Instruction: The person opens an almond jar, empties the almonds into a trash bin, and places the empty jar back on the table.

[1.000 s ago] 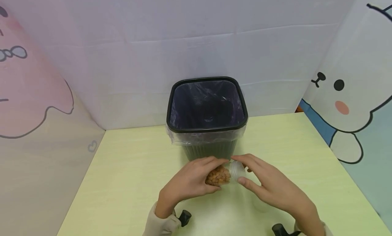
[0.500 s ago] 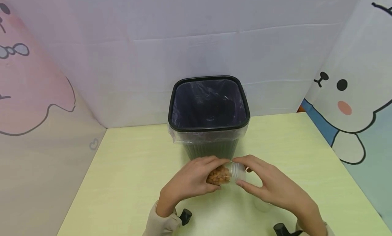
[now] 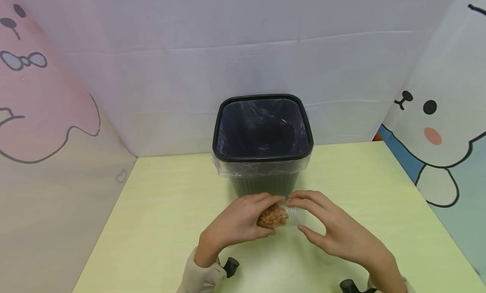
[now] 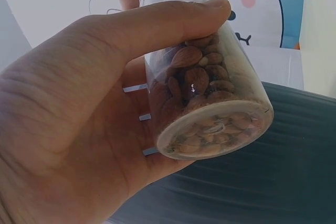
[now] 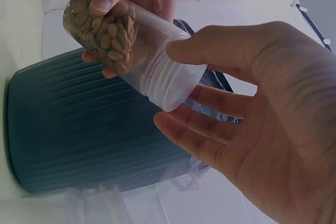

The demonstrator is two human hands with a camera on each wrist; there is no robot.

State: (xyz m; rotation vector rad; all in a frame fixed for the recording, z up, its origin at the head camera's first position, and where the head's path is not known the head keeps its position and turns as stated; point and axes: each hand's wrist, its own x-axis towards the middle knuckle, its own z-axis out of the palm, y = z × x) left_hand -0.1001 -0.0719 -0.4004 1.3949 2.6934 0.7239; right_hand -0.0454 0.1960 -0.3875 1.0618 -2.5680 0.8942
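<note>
A clear plastic jar (image 4: 241, 72) about half full of almonds (image 5: 107, 38) lies tilted nearly on its side in front of the bin. My left hand (image 3: 241, 219) grips its body, thumb across one side and fingers round the other. At the jar's right end is a whitish, translucent lid (image 5: 178, 85) with ridged rings. My right hand (image 3: 336, 227) is round this lid, with the thumb at the near edge and the fingertips on the far side. In the right wrist view the lower fingers stretch out past the lid.
Just behind the hands stands a dark green, ribbed waste bin (image 3: 263, 183) with a black rim and a clear liner bag folded over it. A blurred clear object (image 5: 100, 203) shows low in the right wrist view. Hanging printed cloth surrounds the pale yellow table (image 3: 171, 208).
The right fingers have shifted on the lid, two now showing side by side, and the thumb sits slightly lower and farther right. The left hand keeps its hold on the jar.
</note>
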